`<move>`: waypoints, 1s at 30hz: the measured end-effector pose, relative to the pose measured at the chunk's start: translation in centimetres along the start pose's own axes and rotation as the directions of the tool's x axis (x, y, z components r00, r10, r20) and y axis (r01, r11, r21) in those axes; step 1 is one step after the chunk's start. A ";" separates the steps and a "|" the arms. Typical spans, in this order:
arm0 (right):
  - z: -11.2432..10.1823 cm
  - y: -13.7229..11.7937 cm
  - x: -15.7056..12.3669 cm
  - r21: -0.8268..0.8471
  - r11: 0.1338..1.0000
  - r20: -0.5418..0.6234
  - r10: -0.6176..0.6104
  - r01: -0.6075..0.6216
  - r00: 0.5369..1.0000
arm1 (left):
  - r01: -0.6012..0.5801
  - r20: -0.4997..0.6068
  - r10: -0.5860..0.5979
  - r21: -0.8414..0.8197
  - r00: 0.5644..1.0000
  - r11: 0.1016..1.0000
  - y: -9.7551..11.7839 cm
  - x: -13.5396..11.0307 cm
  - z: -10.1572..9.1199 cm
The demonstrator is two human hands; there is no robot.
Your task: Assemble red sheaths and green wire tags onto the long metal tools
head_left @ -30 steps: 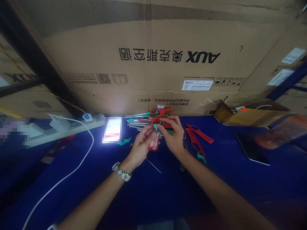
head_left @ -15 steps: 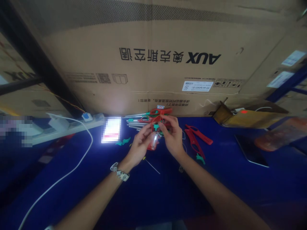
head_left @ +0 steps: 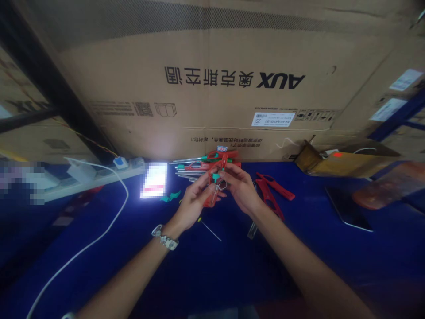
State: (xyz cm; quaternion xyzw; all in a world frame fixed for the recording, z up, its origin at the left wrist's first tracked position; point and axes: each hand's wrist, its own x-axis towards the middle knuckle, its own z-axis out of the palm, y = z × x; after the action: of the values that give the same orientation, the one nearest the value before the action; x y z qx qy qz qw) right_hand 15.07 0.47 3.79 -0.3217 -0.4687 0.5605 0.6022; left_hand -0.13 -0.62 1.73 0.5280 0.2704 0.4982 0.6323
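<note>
My left hand (head_left: 194, 204), with a metal watch (head_left: 164, 238) on its wrist, and my right hand (head_left: 241, 189) meet over the blue table (head_left: 206, 266). Together they pinch a small red plastic tool piece (head_left: 215, 188) with a teal bit at its top and a clear or shiny middle. Both hands have their fingers closed on it. Just behind them lies a pile of red and green handled tools with metal rods (head_left: 199, 166). A thin metal pin (head_left: 210, 229) lies on the table under my left hand.
Loose red handles (head_left: 274, 190) lie right of my hands, a teal piece (head_left: 171, 196) to the left. A lit phone (head_left: 154, 179), a white power strip (head_left: 83, 179) and white cable (head_left: 99, 235) sit left. A large cardboard box (head_left: 212, 88) stands behind; a dark phone (head_left: 348, 207) lies right.
My right hand has shifted slightly down and right on the red piece, and the piece has turned a little between my fingers. Everything else stays put.
</note>
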 end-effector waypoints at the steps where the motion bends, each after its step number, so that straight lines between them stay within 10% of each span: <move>1: 0.0 -0.1 0.0 0.002 1.000 0.000 0.001 -0.001 1.000 | -0.005 -0.007 0.005 0.011 1.000 1.000 0.1 0.0 0.0; 12: 1.1 1.0 0.1 -0.133 0.989 -0.070 -0.068 0.058 0.995 | 0.026 -0.300 0.017 0.142 0.954 0.990 0.7 0.3 1.1; 19: -1.2 1.2 0.8 -0.311 0.940 -0.097 -0.177 0.139 0.979 | 0.057 -0.293 0.015 0.234 0.956 0.971 1.6 0.3 0.5; 30: -2.8 2.6 0.9 -0.918 0.196 0.274 -0.317 0.346 0.908 | 0.095 -0.177 -0.044 0.290 0.983 0.952 3.0 0.3 -0.8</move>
State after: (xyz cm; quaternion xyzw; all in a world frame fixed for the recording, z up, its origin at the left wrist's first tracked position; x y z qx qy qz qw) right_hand 16.60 2.14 0.65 -0.5008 -0.7730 0.0282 0.3883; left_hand -1.71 -0.19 4.39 0.5632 0.4131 0.4723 0.5377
